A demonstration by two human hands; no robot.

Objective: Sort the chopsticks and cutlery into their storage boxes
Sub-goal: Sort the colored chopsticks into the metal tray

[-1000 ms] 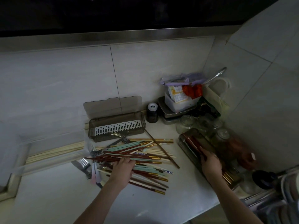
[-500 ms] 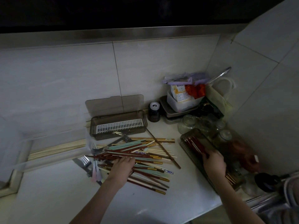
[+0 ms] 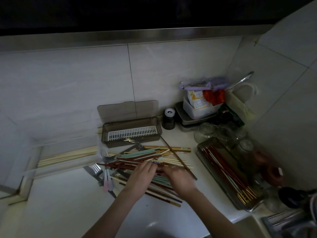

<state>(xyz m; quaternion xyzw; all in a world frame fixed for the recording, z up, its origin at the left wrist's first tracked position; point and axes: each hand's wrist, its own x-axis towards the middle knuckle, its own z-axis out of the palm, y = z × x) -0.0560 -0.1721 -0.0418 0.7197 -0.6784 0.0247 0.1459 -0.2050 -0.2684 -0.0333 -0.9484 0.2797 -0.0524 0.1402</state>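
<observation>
Right hand (image 3: 180, 180) has crossed from box (image 3: 223, 179) to pile (image 3: 145, 157); both grips unclear.

I see a loose heap of red-brown, mint-green and pale wooden chopsticks (image 3: 145, 157) lying crisscrossed on the counter, with steel forks (image 3: 106, 158) at its left edge. Behind it sits a smoky-grey plastic storage box (image 3: 131, 132), lid raised, with a white slotted insert. To the right, a clear oblong box (image 3: 229, 174) holds red-brown chopsticks lying lengthwise, gold tips nearest me.
</observation>
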